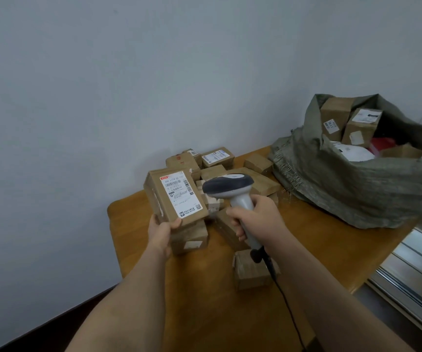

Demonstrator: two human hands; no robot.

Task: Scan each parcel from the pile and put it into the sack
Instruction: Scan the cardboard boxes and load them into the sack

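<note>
My left hand grips the lower edge of a flat brown cardboard parcel, held tilted above the table with its white shipping label facing me. My right hand grips the handle of a grey barcode scanner. The scanner's dark head points left at the label from just beside it. Behind both lies the pile of brown parcels on the wooden table. A green woven sack stands open at the right of the table, with several boxes inside.
A small brown box lies near the table's front, under the scanner's black cable. A pale wall closes off the back and left. A metal window frame runs along the right edge.
</note>
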